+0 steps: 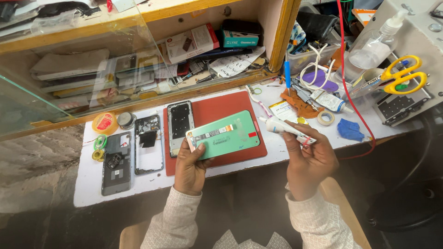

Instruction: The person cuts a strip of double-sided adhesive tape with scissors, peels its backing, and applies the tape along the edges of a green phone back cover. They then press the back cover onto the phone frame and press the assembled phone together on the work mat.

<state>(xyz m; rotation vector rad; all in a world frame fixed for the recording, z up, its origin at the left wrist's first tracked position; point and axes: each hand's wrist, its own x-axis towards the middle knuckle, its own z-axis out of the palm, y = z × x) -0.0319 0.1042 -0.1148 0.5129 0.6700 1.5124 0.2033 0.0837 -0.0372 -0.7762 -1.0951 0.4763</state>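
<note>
The left hand grips a green phone panel by its near corner, holding it flat above the red mat on the bench. The right hand is closed around a white glue tube, its nozzle just beside the panel's right edge. The phone lies apart in pieces: a frame on the mat, a second frame and a grey back cover to the left. Reassembly looks barely begun; no glue shows on the panel yet.
</note>
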